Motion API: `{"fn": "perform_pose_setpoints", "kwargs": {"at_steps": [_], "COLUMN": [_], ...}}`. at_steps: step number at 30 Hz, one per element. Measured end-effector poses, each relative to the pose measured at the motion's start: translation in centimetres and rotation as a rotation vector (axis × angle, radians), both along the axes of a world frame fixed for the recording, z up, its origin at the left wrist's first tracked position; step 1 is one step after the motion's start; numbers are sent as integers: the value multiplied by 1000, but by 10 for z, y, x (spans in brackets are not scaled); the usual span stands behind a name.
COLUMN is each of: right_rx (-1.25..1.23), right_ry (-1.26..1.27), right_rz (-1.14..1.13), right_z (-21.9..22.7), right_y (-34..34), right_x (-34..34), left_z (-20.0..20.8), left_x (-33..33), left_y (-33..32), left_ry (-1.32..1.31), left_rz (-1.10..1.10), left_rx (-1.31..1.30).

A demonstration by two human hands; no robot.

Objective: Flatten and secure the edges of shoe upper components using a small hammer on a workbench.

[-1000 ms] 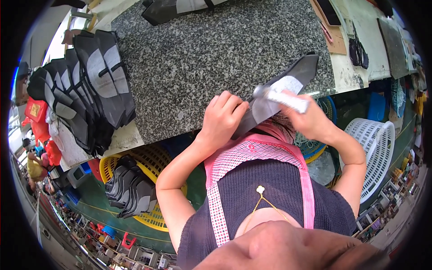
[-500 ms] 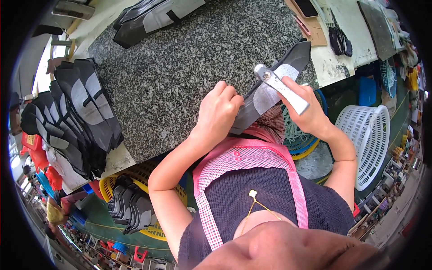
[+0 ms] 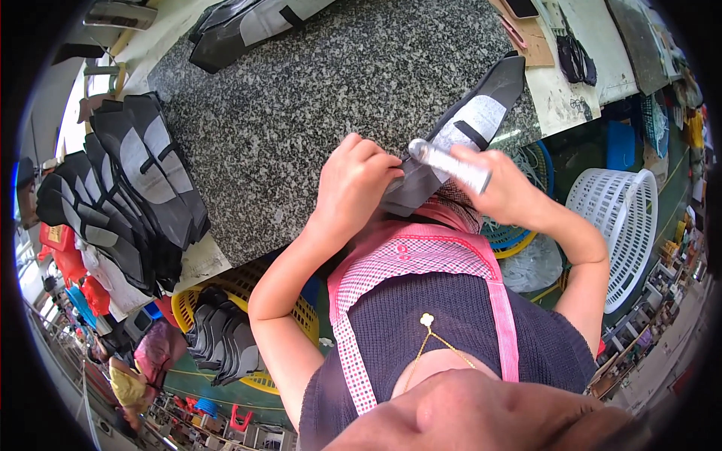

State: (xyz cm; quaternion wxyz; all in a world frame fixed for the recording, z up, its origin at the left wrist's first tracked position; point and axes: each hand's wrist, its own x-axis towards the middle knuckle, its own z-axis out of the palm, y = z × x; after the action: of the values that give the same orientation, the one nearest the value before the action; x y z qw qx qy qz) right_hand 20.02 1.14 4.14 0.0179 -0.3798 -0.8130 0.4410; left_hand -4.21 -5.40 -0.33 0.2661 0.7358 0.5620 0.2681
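My right hand point(image 3: 500, 186) is closed around a silver-headed hammer point(image 3: 455, 167), whose head is blurred and hangs over a flat black and grey shoe-upper piece point(image 3: 483, 114). That piece lies slanted along the right front edge of the granite slab point(image 3: 301, 128), with a short black strap across its grey patch. At its near-left end, my left hand point(image 3: 350, 180) is closed, thumb and fingers pinching the edge close to the hammer's rounded end. The hammer's handle is hidden in my right hand. Whether the hammer touches the piece I cannot tell.
Similar pieces overlap in a stack point(image 3: 139, 177) at the slab's left, and more lie at its far edge point(image 3: 259, 30). A yellow basket point(image 3: 304, 325) holds further pieces below. White basket point(image 3: 613, 233) stands right. A phone point(image 3: 520, 7) and black bands point(image 3: 575, 60) lie far right.
The hammer has swung left and down toward my left hand, uncovering the strap on the piece. My left hand has shifted slightly left. A person at lower left has come further into view.
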Motion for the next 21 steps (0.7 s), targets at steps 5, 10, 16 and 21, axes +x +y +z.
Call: {"fn": "perform_pose_setpoints", "kwargs": {"at_steps": [5,10,16,21], "right_rx": [76,-22,24,-15], "right_ry": [217,-15,153,70], "right_rz": [-123,66,-62,68], "right_z": [11,-2,9,0], "right_y": [0,-8,-1,-7], "right_x": [-6,-8,-10,-12], "left_z": [-1,-4,-15,-13], "left_x": [3,-4,6,12], "left_y": [-13,-18,-31,-34], "left_ry": [235,188,-35,44], "left_rz": [-109,133,299,206], "left_rx": [305,305,176,296]}}
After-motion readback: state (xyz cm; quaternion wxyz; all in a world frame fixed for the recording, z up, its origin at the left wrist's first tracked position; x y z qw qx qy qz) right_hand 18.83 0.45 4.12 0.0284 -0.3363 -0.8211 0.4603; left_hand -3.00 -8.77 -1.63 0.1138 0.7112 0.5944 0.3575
